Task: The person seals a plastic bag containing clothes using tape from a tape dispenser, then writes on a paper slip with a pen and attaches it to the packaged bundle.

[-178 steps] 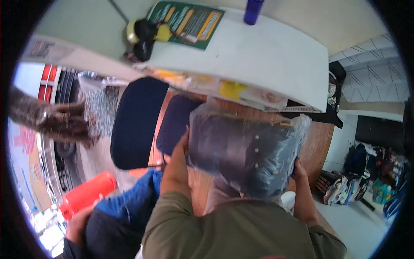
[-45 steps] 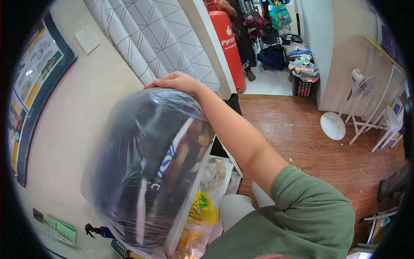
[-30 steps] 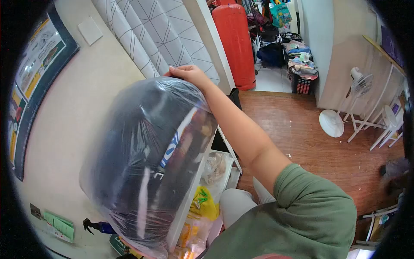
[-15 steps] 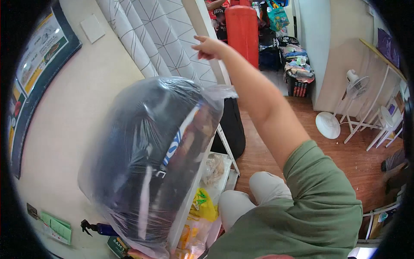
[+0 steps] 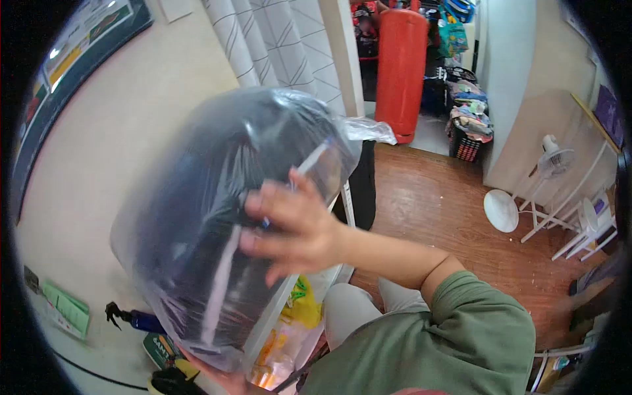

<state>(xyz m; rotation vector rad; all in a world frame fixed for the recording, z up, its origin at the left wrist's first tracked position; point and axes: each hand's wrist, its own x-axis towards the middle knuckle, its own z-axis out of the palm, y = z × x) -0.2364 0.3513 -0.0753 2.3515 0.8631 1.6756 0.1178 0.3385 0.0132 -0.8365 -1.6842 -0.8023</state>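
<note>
A large, stuffed clear plastic bag (image 5: 197, 171) with dark contents leans over the white shelf unit, its gathered end (image 5: 372, 129) pointing toward the doorway. Over the bag's side is my right hand (image 5: 289, 227), open with fingers spread and blurred by motion. Whether it touches the plastic, I cannot tell. Low in the view, my left hand (image 5: 227, 380) lies against the bag's lower edge, its fingers hidden. Near that edge are a dark blue spray bottle (image 5: 146, 321) with a black trigger and a dark green packet (image 5: 160, 349).
Yellow bags (image 5: 304, 306) lie on a lower shelf beside my legs. A black case (image 5: 363, 187) stands behind the shelf. Farther off are a red cylinder (image 5: 400, 76), a laundry basket (image 5: 465, 145), a white fan (image 5: 554, 158) and a white stool (image 5: 588, 214). A person is partly visible beyond the doorway.
My right hand has come down from pointing toward the doorway to over the bag, its fingers now spread. The camera view has shifted, and the bag has tilted slightly.
</note>
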